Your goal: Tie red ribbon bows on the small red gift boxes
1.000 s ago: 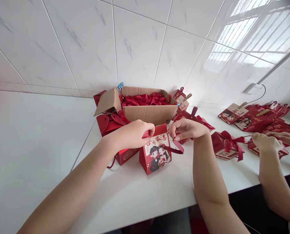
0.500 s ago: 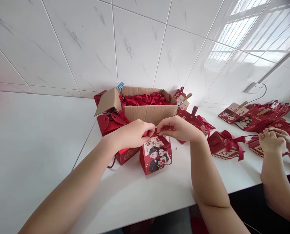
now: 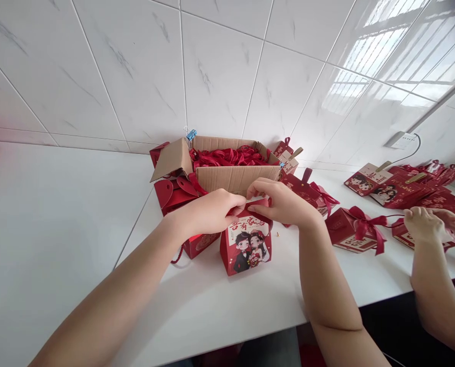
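A red wedding gift box (image 3: 248,255) stands upright on the white table, its front printed with a cartoon bride and groom. At its top left edge, my left hand (image 3: 223,210) is closed with thumb and fingers pinching the box top. Opposite it, my right hand (image 3: 276,203) pinches the top right part, thumb in front and fingers curled behind. What lies between the fingertips is mostly hidden. A small gold brad (image 3: 277,234) lies on the table to the right of the box.
Behind stands a cardboard carton (image 3: 231,178) of red ribbons (image 3: 235,156). A red box (image 3: 200,245) with a cord handle is at left. A ribboned box (image 3: 352,229) and more gift boxes (image 3: 392,191) are at right, where another person's hands (image 3: 428,224) work.
The dark strip that crossed the front of the gift box top no longer shows there. My right hand has shifted slightly upward over the top. The other person's hands moved slightly.
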`<action>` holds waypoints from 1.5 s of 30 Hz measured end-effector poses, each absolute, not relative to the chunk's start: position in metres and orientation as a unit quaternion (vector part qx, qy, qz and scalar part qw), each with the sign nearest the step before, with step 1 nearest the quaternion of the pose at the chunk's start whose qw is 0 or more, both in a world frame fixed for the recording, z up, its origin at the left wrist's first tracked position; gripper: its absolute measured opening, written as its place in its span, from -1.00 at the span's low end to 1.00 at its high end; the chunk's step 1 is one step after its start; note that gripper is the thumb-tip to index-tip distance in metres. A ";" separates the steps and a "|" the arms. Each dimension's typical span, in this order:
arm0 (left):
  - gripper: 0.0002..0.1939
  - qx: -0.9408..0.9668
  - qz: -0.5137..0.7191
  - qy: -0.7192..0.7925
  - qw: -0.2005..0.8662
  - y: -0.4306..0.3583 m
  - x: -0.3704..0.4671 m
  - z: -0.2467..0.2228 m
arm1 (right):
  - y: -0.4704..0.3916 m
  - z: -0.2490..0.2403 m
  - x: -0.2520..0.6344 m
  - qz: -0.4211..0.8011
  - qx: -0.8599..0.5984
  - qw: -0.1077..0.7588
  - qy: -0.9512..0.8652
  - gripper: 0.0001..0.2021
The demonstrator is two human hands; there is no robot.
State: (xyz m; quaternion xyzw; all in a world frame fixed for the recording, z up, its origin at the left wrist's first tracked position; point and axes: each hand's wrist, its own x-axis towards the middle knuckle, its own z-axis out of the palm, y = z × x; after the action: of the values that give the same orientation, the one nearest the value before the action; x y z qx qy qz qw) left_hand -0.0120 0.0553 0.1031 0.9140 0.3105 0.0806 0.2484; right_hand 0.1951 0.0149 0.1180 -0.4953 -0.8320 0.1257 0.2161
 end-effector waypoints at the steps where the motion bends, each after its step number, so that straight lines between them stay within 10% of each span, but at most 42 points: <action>1: -0.88 0.915 0.084 0.309 0.248 0.056 -0.012 0.103 | 0.015 0.118 0.195 0.139 -0.499 0.204 -0.830 -0.84; 34: -0.80 0.848 0.177 0.296 0.402 0.053 0.000 0.106 | 0.019 0.122 0.202 0.330 -0.398 0.165 -0.840 -0.86; 45: -0.71 0.826 0.206 0.392 0.348 0.057 0.001 0.105 | -0.014 0.131 0.189 0.163 -0.602 0.079 -0.778 -0.45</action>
State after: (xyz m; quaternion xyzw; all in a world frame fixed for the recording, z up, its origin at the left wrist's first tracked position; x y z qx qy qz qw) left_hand 0.0012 0.0571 0.1051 0.8263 0.3925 0.2055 0.3478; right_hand 0.1889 -0.0145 0.1311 -0.6017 -0.7779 0.1632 0.0788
